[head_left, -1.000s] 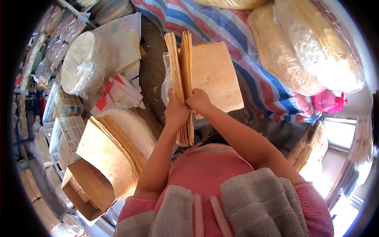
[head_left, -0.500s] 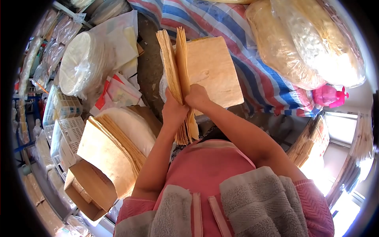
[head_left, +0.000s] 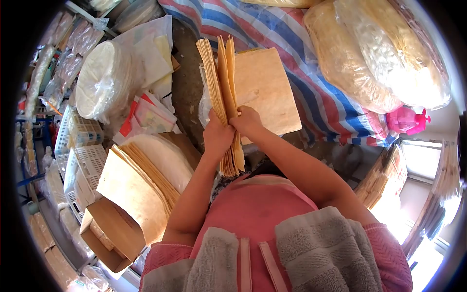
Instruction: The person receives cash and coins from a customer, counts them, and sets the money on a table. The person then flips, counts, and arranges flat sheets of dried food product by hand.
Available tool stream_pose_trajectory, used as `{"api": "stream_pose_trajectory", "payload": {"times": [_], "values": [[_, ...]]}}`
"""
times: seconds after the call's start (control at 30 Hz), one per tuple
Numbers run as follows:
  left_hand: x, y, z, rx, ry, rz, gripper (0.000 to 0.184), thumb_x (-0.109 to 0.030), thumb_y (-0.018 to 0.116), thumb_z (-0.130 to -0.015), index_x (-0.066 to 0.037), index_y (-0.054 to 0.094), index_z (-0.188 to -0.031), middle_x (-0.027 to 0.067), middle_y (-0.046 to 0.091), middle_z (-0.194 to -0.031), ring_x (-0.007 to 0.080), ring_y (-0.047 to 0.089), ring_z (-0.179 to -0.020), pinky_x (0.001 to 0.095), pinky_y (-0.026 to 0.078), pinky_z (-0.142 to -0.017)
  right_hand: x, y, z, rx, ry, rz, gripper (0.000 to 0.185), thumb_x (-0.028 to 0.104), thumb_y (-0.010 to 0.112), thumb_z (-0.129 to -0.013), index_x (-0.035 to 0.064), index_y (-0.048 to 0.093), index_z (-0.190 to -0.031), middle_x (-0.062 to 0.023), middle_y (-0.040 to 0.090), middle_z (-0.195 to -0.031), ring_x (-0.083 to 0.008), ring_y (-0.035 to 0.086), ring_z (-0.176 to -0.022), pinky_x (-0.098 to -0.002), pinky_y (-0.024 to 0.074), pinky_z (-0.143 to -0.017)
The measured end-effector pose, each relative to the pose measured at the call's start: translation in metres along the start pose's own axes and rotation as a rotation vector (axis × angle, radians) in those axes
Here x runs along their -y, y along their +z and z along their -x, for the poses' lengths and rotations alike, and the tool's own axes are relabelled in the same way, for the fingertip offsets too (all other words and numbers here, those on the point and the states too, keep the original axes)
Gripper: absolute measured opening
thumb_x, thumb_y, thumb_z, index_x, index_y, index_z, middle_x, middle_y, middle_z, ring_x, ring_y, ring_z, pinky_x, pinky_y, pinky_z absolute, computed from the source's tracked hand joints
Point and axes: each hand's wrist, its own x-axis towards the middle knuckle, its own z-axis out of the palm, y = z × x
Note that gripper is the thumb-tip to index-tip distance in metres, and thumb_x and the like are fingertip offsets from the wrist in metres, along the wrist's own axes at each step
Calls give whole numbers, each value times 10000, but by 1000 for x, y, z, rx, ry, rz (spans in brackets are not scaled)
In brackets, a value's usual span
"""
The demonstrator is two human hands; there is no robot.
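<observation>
A bundle of thin tan sheets [head_left: 213,80] stands on edge, its top edges parted into sections. My left hand [head_left: 218,135] is wrapped round the left side of this bundle near its middle. On the right side my right hand [head_left: 247,121] is closed on the same sheets, its fingers at the gap between sections. Just beyond and to the right lies a flat square tan sheet [head_left: 267,90], partly behind the bundle and my right hand. My fingertips are partly hidden by the sheets.
Another tan stack [head_left: 136,190] leans at the left, above an open cardboard box [head_left: 114,233]. Plastic-wrapped round white sheets [head_left: 104,80] and white baskets [head_left: 85,170] are farther left. Striped cloth [head_left: 311,97], big plastic-wrapped bundles [head_left: 369,58] and a pink bottle [head_left: 403,120] are at the right.
The sections at the top of the bundle have shifted, and one has parted from the others on the right. Both hands keep hold of it with only slight movement.
</observation>
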Motion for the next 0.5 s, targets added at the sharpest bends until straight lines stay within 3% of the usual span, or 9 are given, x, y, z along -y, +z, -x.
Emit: {"api": "stream_pose_trajectory", "payload": {"times": [0.07,0.27,0.33,0.43,0.5], "values": [[-5,3,-1,-1,-42,-68,541,-186,558,-740,5,342,-1197,257,607,-913,409,582,-894,439,450,-777,20,-10,-5,31,-26,93,308,122,552,-711,-35,589,-973,-211,635,-847,-290,646,-699,-348,525,-582],[1,10,-10,-9,-93,-105,504,-175,575,-703,-6,370,-1131,271,606,-884,427,577,-883,455,449,-763,61,-13,-54,-168,-18,197,287,135,539,-708,-47,609,-918,-248,628,-871,-372,615,-855,-425,488,-750],[3,6,-15,2,-91,-4,504,-160,589,-670,1,387,-1103,268,604,-914,430,570,-901,458,451,-762,66,-10,-77,-156,-38,224,267,137,541,-712,-44,620,-891,-252,627,-869,-375,614,-855,-420,491,-743],[10,0,-30,40,-117,-151,496,-149,578,-676,19,408,-1111,253,597,-965,423,566,-919,444,455,-776,75,2,-84,-99,-127,324,233,149,541,-740,-16,639,-872,-231,634,-893,-360,619,-871,-410,497,-754],[17,-9,-16,-47,-144,-52,453,-122,584,-669,23,435,-1072,233,598,-970,398,585,-887,422,466,-761,84,8,-72,-92,-240,381,212,148,538,-752,-4,647,-851,-218,638,-884,-350,625,-860,-405,503,-744]]}}
